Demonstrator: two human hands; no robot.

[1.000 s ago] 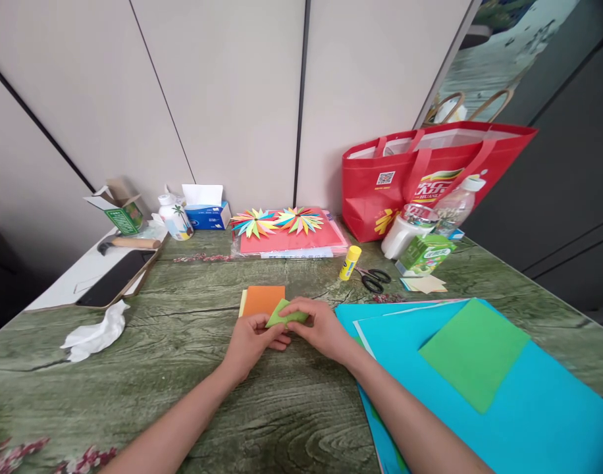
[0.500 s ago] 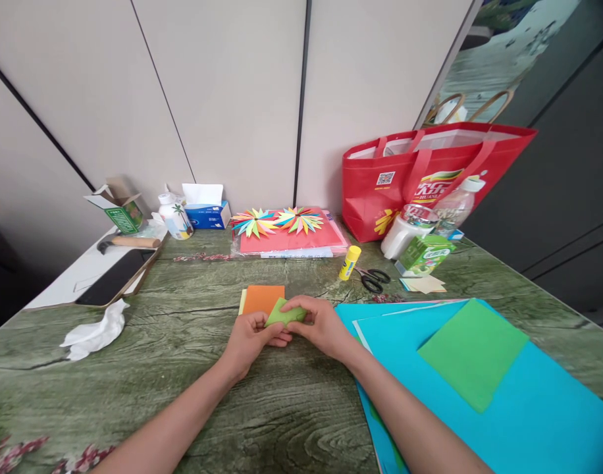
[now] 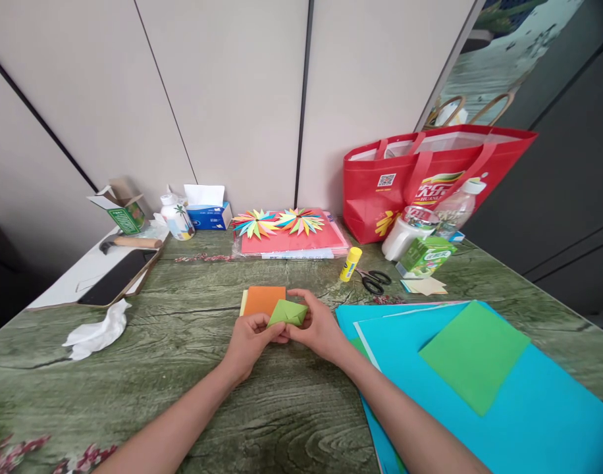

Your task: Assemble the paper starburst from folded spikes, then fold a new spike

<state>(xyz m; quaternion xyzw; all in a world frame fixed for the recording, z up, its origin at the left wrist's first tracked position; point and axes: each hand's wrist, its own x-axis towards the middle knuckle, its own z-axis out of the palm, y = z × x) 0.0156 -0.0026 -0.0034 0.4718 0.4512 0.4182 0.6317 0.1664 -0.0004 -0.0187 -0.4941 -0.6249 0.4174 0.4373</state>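
Observation:
A small folded piece of green paper (image 3: 288,312) with crossing creases is held between my two hands, over the table. My left hand (image 3: 249,339) pinches its left and lower edge with thumb and fingers. At its right side, my right hand (image 3: 317,327) grips with the thumb on the near edge and the index finger raised behind the top. Just beyond the hands lies a stack of square paper, orange (image 3: 264,300) on top with a pale yellow edge showing. Some of the left fingers are hidden beneath the paper.
Blue sheets (image 3: 533,421) with a green square (image 3: 474,359) lie right. Beyond stand a glue stick (image 3: 350,264), scissors (image 3: 373,282), a green carton (image 3: 426,257) and a red bag (image 3: 375,191). Two paper stars (image 3: 300,222) sit at the back; a phone (image 3: 116,276), hammer (image 3: 133,242) and tissue (image 3: 98,332) are left.
My right index finger has lifted off the top of the folded green paper, so more of its creased face shows. The camera view has shifted very slightly.

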